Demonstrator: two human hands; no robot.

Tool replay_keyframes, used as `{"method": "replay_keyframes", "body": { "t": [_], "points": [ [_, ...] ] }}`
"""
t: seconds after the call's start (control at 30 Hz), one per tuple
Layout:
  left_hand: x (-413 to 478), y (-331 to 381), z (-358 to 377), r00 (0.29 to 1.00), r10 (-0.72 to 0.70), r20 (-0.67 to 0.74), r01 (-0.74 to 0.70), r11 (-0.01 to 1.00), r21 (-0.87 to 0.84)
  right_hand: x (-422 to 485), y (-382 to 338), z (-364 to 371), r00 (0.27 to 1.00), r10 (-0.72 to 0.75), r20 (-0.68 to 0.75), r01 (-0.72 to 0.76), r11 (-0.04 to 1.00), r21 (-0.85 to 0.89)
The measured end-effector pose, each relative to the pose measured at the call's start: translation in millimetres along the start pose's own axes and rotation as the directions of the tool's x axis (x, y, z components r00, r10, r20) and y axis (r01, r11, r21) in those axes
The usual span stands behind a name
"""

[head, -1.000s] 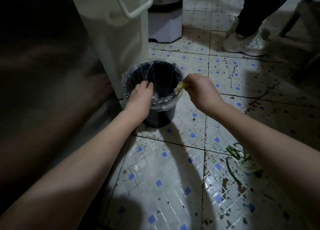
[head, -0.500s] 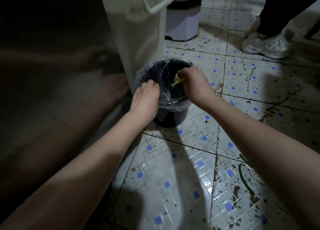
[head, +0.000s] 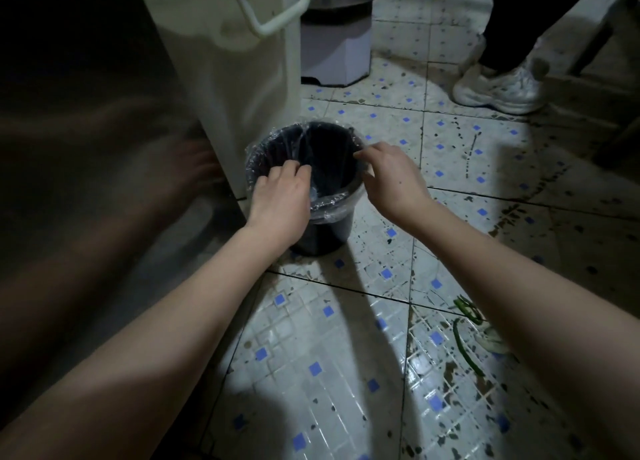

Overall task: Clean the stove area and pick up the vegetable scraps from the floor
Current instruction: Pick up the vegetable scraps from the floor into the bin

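Note:
A small dark bin point(head: 329, 231) lined with a clear plastic bag stands on the tiled floor beside a white appliance. My left hand point(head: 280, 193) grips the bin's near-left rim, fingers curled over the liner. Over the right rim hovers my right hand point(head: 391, 179), its fingers loosely bent and nothing visible in them. Green vegetable scraps point(head: 467, 342) lie on the floor at the lower right, partly hidden by my right forearm. The inside of the bin is too dark to see its contents.
The white appliance point(head: 235, 89) with a handle rises just left of the bin. A grey pedal bin point(head: 336, 51) stands behind. Another person's white shoe point(head: 498, 85) and dark trouser leg are at the back right. The tiles point(head: 346, 355) are stained with dark spots.
My right hand held a yellowish scrap over the bin; now the scrap is gone from its fingers. The left hand stayed on the rim. The view shifted, so the bin sits further right.

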State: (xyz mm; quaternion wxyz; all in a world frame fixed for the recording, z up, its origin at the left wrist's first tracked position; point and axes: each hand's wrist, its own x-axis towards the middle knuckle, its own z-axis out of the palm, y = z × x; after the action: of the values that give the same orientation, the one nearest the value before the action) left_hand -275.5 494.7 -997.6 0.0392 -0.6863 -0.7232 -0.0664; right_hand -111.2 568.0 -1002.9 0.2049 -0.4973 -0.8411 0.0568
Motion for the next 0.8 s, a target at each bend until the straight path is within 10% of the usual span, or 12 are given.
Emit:
{"method": "replay_keyframes", "body": {
  "t": [0.8],
  "points": [
    [0,143,48,0.9,0.434,0.048,-0.429,0.899,-0.085,-169,136,-49,0.953,0.255,0.162,-0.214,0.949,-0.23]
  ]
}}
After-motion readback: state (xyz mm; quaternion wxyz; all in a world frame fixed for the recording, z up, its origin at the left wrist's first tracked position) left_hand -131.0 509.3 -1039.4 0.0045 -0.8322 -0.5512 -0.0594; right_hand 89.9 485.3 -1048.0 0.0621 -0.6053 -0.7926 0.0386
